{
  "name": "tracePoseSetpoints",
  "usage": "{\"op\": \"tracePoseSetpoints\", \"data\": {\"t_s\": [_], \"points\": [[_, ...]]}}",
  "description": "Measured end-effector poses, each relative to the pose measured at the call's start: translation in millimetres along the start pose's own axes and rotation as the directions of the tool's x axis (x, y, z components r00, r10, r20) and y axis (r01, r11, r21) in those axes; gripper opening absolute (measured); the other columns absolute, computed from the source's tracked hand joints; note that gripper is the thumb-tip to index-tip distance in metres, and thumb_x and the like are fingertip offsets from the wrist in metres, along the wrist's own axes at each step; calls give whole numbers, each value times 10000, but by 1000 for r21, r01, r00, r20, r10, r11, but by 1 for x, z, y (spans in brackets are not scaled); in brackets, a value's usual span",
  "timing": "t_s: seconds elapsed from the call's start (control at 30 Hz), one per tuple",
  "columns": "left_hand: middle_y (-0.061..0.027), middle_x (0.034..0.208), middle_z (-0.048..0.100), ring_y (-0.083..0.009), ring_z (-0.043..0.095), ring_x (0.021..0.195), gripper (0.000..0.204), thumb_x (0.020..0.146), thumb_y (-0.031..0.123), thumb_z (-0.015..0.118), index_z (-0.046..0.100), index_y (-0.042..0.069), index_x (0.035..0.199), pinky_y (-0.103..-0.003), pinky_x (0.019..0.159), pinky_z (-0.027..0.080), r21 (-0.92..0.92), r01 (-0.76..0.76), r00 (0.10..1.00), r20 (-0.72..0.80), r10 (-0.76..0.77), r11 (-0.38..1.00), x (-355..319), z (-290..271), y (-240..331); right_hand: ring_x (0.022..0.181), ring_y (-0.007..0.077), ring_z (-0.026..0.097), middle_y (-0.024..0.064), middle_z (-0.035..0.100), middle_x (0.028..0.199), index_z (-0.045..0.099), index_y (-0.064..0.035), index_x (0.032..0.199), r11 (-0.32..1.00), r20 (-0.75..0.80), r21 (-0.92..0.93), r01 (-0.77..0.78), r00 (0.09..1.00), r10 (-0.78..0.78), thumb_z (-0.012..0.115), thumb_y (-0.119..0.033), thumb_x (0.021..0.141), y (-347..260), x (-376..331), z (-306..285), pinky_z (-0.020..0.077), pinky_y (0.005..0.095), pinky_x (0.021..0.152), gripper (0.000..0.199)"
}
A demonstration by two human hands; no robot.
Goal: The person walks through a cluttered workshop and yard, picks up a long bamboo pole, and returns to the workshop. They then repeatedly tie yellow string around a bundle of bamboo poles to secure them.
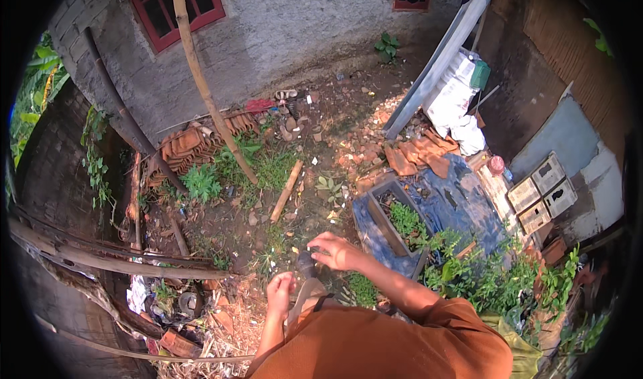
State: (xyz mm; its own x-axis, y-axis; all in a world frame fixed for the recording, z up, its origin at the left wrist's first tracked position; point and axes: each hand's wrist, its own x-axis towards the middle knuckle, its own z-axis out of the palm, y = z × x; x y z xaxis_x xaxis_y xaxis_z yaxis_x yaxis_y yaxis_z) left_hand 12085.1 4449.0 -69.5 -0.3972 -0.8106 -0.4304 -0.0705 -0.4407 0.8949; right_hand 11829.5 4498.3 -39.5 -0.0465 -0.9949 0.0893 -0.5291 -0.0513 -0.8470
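My left hand (280, 292) is low in the middle, its fingers curled closed. Whatever may be in them is too small to make out. Slightly higher and to the right is my right hand (335, 252), with the fingers bent and a gap between them and the thumb; nothing shows in it. Beneath the hands a dark rounded shape (306, 264) shows at the end of my beige-clad leg (309, 290); I cannot tell whether it is a shoe. The hands are apart from each other.
Roof tiles (194, 144) are stacked at the left near a slanting wooden pole (204, 91). A concrete planter (388, 225) with green plants sits on a blue tarp (462, 201). White sacks (455, 104) lean by a grey post (439, 61). Wooden poles (120, 265) cross the left side.
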Motion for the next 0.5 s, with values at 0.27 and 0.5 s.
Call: {"op": "tracePoseSetpoints", "data": {"t_s": [0.27,0.5], "points": [[-41,999,668,-101,606,869,272,1011,233,571,631,27,1179,-267,783,486,73,-441,836,396,380,895,343,101,318,699,196,660,70,650,781,666,-83,1086,149,-250,640,-754,-21,968,632,-281,920,284,-65,-29,492,389,560,261],[-187,1144,613,-217,656,905,765,1010,582,405,343,-54,1430,-343,843,510,-341,-721,313,616,722,603,539,222,591,444,214,568,139,620,603,633,-10,956,-180,-88,792,-584,-400,912,587,-247,920,350,-23,-52,426,397,391,244]]}}
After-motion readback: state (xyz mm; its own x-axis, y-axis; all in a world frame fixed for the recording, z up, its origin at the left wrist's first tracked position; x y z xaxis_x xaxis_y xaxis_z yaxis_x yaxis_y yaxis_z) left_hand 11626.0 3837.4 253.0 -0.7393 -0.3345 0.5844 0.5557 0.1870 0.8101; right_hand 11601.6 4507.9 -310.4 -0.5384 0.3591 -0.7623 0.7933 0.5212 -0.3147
